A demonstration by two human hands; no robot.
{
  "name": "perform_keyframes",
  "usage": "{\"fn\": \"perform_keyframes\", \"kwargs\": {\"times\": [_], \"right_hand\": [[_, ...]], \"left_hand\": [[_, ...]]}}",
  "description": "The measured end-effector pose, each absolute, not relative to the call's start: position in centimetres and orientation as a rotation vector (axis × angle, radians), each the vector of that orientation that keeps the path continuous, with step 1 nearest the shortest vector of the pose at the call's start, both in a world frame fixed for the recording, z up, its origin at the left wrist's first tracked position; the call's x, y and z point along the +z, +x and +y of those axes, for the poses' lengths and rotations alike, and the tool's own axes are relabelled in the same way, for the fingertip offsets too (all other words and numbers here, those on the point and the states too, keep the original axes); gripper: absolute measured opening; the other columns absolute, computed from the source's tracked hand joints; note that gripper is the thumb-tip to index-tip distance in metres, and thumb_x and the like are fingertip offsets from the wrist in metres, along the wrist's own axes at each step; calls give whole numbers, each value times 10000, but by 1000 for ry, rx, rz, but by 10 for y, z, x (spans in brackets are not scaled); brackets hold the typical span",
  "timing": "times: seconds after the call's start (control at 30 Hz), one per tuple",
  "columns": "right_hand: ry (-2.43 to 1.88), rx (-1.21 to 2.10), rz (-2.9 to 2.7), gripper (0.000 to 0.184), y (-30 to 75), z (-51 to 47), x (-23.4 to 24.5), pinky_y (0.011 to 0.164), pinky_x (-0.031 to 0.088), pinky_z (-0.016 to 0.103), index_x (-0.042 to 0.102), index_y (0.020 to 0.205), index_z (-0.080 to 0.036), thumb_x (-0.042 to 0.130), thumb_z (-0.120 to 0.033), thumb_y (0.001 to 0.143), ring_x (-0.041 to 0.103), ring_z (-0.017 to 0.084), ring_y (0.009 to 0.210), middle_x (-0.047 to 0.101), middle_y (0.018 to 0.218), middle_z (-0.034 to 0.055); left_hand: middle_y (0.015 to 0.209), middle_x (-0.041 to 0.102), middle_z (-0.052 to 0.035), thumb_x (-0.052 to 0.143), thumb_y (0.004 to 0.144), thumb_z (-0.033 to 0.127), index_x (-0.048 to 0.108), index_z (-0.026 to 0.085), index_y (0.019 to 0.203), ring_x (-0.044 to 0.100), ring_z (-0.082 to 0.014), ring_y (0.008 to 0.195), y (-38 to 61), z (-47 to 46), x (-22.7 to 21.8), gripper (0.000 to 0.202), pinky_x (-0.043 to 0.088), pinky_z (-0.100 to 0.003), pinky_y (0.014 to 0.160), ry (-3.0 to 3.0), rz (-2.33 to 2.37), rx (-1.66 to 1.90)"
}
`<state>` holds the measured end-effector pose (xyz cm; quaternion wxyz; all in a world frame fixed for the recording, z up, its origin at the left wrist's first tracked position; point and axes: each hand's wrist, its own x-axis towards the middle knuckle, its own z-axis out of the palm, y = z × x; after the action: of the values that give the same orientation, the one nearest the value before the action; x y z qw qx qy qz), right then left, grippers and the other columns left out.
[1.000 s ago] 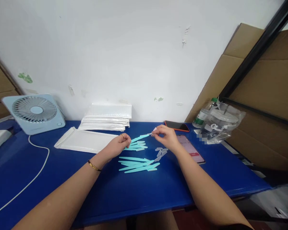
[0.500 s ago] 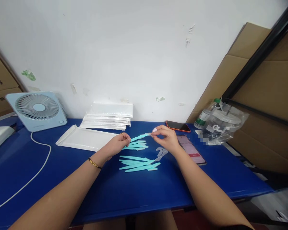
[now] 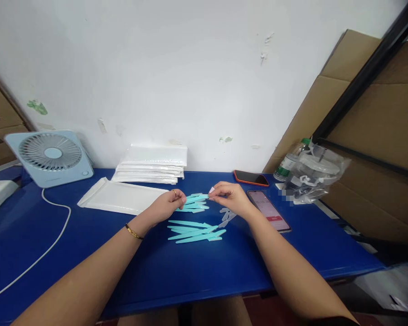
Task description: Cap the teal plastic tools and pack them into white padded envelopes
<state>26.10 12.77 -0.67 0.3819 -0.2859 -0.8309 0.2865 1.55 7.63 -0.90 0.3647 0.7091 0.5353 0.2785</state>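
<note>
A turquoise eyebrow razor (image 3: 197,198) is stretched between my two hands over the table. My left hand (image 3: 168,204), closed, pinches its handle end. At the other end, the fingertips of my right hand (image 3: 233,198) are closed on the razor; whether a clear cap sits between them I cannot tell. Under the held razor lies a small group of similar razors (image 3: 194,208). Nearer to me is a second loose pile of turquoise razors (image 3: 193,232). Several small clear caps (image 3: 225,217) lie just below my right hand, partly covered by it.
A white padded envelope (image 3: 122,197) lies beside my left hand, with a stack of envelopes (image 3: 151,163) behind. A blue fan (image 3: 52,156) with a cord stands left. To the right are two phones (image 3: 268,210), a bottle (image 3: 290,158) and a bagged cup (image 3: 314,170).
My right hand has moved slightly left and down, bringing the held razor lower over the group beneath it. The pale cap visible at its tip before is now hard to see.
</note>
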Motion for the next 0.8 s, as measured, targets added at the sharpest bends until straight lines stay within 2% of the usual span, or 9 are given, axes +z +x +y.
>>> {"fn": "perform_keyframes", "kwargs": {"times": [0.07,0.17,0.27,0.4,0.5,0.6,0.73,0.8], "right_hand": [[-760,703,-2167,161,267,129,-4,630,479,248,712,840,-201,663,-325,751,608,144,758,638,913,61],[-871,669,-2348,139,283,132,4,614,454,234,714,783,-192,669,-316,738,597,138,730,644,854,48],[-1030,654,-2578,122,296,133,8,580,423,221,713,745,-193,689,-304,703,584,128,654,659,770,26],[-1183,566,-2694,114,291,134,0,522,376,209,711,734,-197,708,-236,627,569,124,588,666,700,8],[-1168,472,-2702,114,280,136,-11,547,380,211,691,685,-192,629,-122,619,575,126,594,659,664,3],[-1126,405,-2646,139,274,138,-16,585,394,220,666,703,-186,592,-98,625,575,130,629,658,723,11],[-1043,790,-2421,152,276,138,-13,595,434,223,621,895,-179,510,-221,800,580,120,637,624,729,8],[-1011,989,-2325,202,277,136,-9,577,446,223,610,950,-171,490,-292,841,572,116,614,605,714,7]], "left_hand": [[736,571,-8,385,853,403,531,192,834,492,-160,679,14,77,-11,257,385,-287,646,1936,1517,673],[895,615,-49,453,829,388,577,208,933,521,-228,882,14,75,-10,242,386,-349,766,2180,1734,684],[1014,611,-54,540,785,388,613,232,977,503,-247,982,17,71,-7,258,380,-356,828,2356,1626,632],[899,637,-35,574,764,377,657,230,859,544,-213,893,24,65,-10,193,402,-300,769,2397,1323,425],[787,638,-21,560,771,324,645,224,757,558,-192,817,29,62,-15,132,396,-273,699,2367,1305,377],[737,632,-22,532,786,299,618,215,698,563,-186,756,31,62,-17,149,379,-273,648,2315,1389,393],[705,611,-9,458,831,329,569,215,780,544,-170,649,27,66,-14,167,341,-278,576,2194,1556,503],[682,595,-2,445,835,333,545,216,801,537,-169,644,24,68,-12,157,328,-276,565,2156,1616,555]]}}
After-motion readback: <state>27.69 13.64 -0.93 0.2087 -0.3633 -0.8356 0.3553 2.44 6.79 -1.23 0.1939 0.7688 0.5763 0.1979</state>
